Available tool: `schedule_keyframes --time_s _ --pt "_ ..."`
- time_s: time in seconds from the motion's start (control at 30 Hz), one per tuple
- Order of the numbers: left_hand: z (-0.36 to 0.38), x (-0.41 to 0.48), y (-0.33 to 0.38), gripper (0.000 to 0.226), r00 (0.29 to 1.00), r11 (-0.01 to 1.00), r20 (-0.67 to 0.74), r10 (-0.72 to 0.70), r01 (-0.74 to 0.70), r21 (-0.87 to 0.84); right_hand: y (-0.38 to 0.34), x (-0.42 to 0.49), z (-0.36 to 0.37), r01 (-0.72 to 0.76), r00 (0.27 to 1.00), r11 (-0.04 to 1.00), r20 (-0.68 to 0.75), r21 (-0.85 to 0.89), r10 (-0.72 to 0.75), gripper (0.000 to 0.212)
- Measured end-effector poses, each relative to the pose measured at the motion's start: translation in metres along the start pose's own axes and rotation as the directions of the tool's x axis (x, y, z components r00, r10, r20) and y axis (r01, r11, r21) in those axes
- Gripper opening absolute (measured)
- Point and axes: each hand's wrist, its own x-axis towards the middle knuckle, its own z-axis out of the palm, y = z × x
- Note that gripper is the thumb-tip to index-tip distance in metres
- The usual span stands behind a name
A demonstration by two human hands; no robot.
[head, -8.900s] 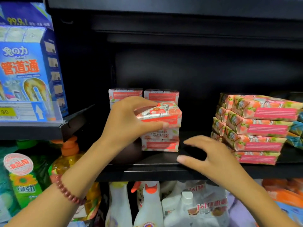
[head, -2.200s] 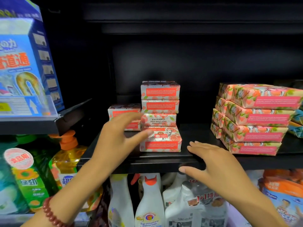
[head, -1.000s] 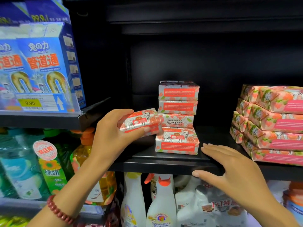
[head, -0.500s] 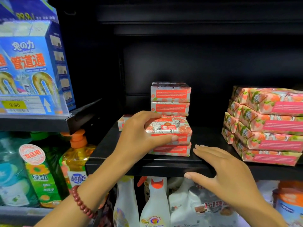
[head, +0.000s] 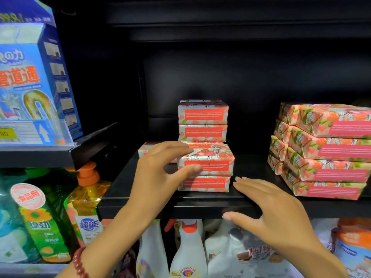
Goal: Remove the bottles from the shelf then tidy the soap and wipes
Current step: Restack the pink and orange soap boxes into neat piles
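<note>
Paper-wrapped soap bar [head: 210,163]: prob. light, stiff, slick. L hand [head: 156,177] pinches end, bulk right of grip; R hand [head: 271,209] flat.

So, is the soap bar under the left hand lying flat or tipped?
Flat: the soap bar lies level on the bar beneath; the left hand holds its end.

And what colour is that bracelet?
The bracelet is dark red beads; the head view shows it.

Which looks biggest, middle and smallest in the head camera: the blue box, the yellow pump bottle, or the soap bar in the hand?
1. blue box, though it may be nearer the camera
2. yellow pump bottle
3. soap bar held by the left hand
</note>
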Motion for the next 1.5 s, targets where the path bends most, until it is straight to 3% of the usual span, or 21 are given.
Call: schedule_keyframes --time_s 0.17,0.27,0.37,0.43,0.57,0.7,0.8,0.87,0.93,1.03,1.1,1.23,1.33,1.5 --pt "0.002 0.000 0.000 0.056 1.000 0.999 0.014 0.015 -0.015 0.046 0.000 0.001 -0.001 0.008 1.000 1.000 -0.003 0.019 -0.008 0.077" --pt "-0.005 0.001 -0.001 0.046 0.998 1.000 0.059 0.017 -0.018 0.011 0.000 0.000 0.000 0.009 1.000 1.000 -0.006 0.025 -0.009 0.078" --pt "-0.023 0.010 -0.015 0.035 0.999 0.999 -0.047 -0.015 0.013 -0.045 0.001 0.000 0.001 0.007 1.000 1.000 -0.004 0.016 -0.007 0.074" --pt "-0.033 0.020 -0.029 0.038 0.996 0.995 -0.067 -0.051 0.056 0.087 0.001 0.000 0.001 0.000 1.000 1.000 0.001 0.017 0.000 0.073" --pt "-0.029 0.038 -0.057 0.058 0.959 0.871 0.233 -0.165 0.031 0.491 0.000 -0.001 0.001 -0.005 1.000 1.000 -0.002 0.028 0.005 0.078" --pt "-0.027 0.041 -0.069 0.055 0.896 0.853 0.382 -0.228 -0.006 0.522 0.000 -0.001 0.000 -0.015 1.000 1.000 0.003 0.025 0.015 0.078" --pt "-0.032 0.033 -0.064 0.051 0.929 0.832 0.326 -0.175 -0.037 0.553 -0.001 0.000 -0.002 -0.027 0.999 0.999 0.022 0.028 0.026 0.077" --pt "-0.037 0.027 -0.061 0.049 0.955 0.874 0.257 -0.147 0.004 0.486 -0.001 0.000 -0.003 -0.031 0.999 0.999 0.032 0.034 0.030 0.076" --pt "-0.041 0.024 -0.056 0.054 0.961 0.909 0.207 -0.186 0.088 0.406 -0.002 0.000 -0.004 -0.040 0.998 0.998 0.041 0.042 0.038 0.076" --pt "-0.040 0.023 -0.052 0.072 0.910 0.872 0.229 -0.345 0.221 0.437 -0.003 0.000 -0.004 -0.044 0.998 0.997 0.046 0.065 0.041 0.078" --pt "-0.040 0.020 -0.050 0.064 0.900 0.875 0.231 -0.371 0.255 0.411 -0.004 0.000 -0.005 -0.053 0.997 0.996 0.053 0.075 0.049 0.079" --pt "-0.046 0.006 -0.039 0.067 0.950 0.894 0.053 -0.308 0.270 0.357 -0.005 0.000 -0.007 -0.061 0.996 0.995 0.070 0.074 0.056 0.079" --pt "-0.052 -0.006 -0.022 0.075 0.966 0.945 -0.108 -0.235 0.253 0.208 -0.005 0.001 -0.007 -0.066 0.995 0.996 0.078 0.063 0.061 0.078" --pt "-0.056 -0.004 0.007 0.066 0.975 0.993 -0.192 -0.110 0.118 0.027 -0.007 0.001 -0.008 -0.084 0.993 0.995 0.091 0.050 0.079 0.071"
